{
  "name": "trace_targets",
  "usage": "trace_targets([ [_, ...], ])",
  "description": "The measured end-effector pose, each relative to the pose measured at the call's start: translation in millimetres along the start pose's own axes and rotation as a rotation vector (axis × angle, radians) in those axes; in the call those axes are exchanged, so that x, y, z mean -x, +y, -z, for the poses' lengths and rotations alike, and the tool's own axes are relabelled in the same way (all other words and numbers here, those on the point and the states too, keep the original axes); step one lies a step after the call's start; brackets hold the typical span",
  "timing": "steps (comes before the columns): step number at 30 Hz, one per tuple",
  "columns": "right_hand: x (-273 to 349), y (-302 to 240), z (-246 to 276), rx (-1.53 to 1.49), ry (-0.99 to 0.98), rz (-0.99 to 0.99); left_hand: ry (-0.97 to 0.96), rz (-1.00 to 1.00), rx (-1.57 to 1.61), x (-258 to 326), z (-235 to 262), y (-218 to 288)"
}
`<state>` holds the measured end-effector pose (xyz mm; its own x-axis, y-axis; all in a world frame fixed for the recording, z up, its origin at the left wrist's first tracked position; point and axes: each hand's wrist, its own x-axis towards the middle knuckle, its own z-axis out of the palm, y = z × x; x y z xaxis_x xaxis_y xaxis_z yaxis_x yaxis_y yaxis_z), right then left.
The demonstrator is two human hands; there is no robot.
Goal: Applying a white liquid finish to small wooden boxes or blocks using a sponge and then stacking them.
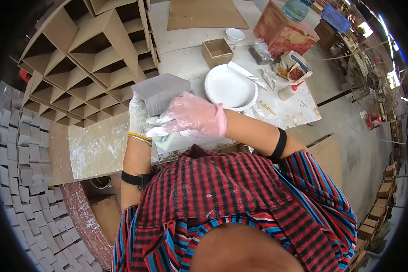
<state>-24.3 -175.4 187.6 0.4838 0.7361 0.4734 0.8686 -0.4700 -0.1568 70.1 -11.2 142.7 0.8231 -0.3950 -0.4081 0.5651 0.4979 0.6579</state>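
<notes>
Leaning over a pale, smeared tabletop [95, 147], a person in a red-and-black checked apron [213, 186] had both gloved hands at a grey box [163, 88] near the close edge. The left hand [138, 118], in a white knit glove with a yellow cuff, held the box along its left side. The right hand [190, 113], under a thin pinkish glove with whitish fingertips, lay across the near side of the box with its fingers drawn close together; whether it gripped anything could not be told. Just below those fingers showed a pale greenish patch, too unclear to name.

To the right of the box sat a round white basin [229, 90] with white contents, a flat white tool [247, 75] lying over its rim. Beyond it were a small open brown box [217, 53] and a white bowl [235, 35]. Farther right stood a red-capped bottle [287, 92]. Open brown cartons [109, 43] rose in a stack at the left
</notes>
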Motion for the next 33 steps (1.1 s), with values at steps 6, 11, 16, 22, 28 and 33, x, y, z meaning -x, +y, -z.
trace_targets([
  [6, -45, 47, 38, 0.063, 0.496, 0.076, -0.054, 0.001, 0.043, 0, 1, -24],
  [11, -36, 14, 9, -0.339, 0.509, 0.006, -0.240, 0.026, 0.150, 5, 14, -15],
  [16, -12, -9, -23, 0.011, -0.050, -0.119, -0.311, -0.362, -0.338, -30, 70, -14],
  [22, -49, 42, 0, 0.039, 0.595, -0.063, 0.085, -0.059, -0.028, -19, 24, -23],
  [28, -33, 0, 1, -0.168, 0.394, -0.048, -0.342, -0.251, -0.119, 3, 31, -13],
  [33, -5, -1, -34, -0.281, 0.139, 0.007, -0.114, 0.044, 0.175, 5, 19, -4],
])
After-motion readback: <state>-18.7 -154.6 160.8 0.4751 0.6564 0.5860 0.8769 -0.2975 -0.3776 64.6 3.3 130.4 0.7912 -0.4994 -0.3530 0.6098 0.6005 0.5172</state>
